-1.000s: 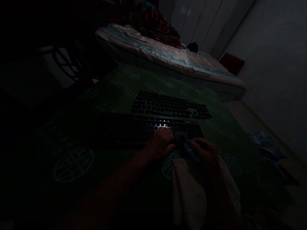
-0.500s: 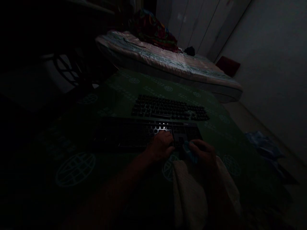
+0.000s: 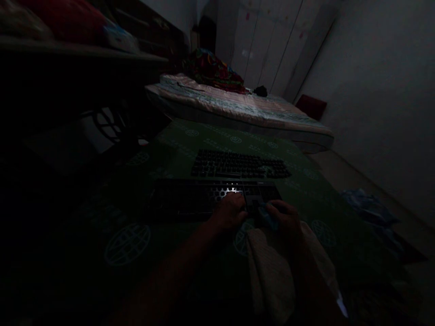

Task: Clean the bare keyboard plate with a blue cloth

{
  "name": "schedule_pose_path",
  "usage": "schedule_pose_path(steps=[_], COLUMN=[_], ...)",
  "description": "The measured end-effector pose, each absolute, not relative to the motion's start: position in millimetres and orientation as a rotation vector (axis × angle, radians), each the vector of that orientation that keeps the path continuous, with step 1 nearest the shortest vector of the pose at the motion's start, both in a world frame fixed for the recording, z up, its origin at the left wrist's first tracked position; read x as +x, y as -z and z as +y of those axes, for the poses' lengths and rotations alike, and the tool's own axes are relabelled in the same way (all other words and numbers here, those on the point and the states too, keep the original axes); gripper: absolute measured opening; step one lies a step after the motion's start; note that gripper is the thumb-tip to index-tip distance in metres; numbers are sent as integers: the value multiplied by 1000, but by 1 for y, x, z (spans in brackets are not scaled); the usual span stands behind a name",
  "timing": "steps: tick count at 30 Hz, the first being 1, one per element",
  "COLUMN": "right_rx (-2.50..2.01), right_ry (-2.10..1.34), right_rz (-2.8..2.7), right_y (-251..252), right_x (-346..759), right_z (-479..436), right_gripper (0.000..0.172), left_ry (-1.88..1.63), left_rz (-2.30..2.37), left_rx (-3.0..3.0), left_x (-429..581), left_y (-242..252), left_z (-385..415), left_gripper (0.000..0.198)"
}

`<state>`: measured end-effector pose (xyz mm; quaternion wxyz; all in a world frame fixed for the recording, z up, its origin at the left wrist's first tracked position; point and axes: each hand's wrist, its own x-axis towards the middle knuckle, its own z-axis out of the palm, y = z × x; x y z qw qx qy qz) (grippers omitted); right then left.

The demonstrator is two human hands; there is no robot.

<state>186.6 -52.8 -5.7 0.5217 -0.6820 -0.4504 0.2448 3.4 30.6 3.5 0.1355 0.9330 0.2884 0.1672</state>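
A black keyboard frame [image 3: 190,199] with its keycaps off lies across the green mat [image 3: 190,267]. My left hand [image 3: 233,208] rests over its right half with the fingers curled down. A bright patch of light falls on the holes just beyond those fingertips; whatever they hold is hidden. Close by, my right hand [image 3: 285,215] is closed on a small blue object [image 3: 268,218], too dark to name, at the frame's lower right edge. Behind the frame lie rows of loose black keycaps [image 3: 234,164]. A beige cloth [image 3: 270,267] sits under my right wrist.
Beyond the mat is a mattress [image 3: 238,108] with a red patterned blanket [image 3: 217,72] on it. A dark table with a wheel [image 3: 105,124] beneath stands at left. Crumpled blue cloth [image 3: 369,206] lies on the floor at right.
The view has tilted up, showing more of the room. The left fingertips stay near the lit patch, and the blue object is still in my right hand.
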Motion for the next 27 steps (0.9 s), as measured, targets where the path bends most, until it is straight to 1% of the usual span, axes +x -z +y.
schedule_pose_path(steps=[11, 17, 22, 27], right_rx=[-1595, -1609, -1597, -1585], right_ry=[-543, -532, -498, -487], right_rz=[-1153, -1166, -1167, -1162], right_y=[1, -2, 2, 5], right_x=[181, 181, 182, 179], right_z=[-51, -47, -40, -38], right_gripper=[26, 23, 22, 21], left_ry=[-291, -275, -514, -444], left_rz=[887, 931, 1455, 2032], left_rx=[2775, 2792, 2788, 2613], left_x=[0, -43, -111, -165], left_y=[-28, -42, -39, -30], left_z=[30, 49, 74, 81], left_gripper=[16, 14, 23, 34])
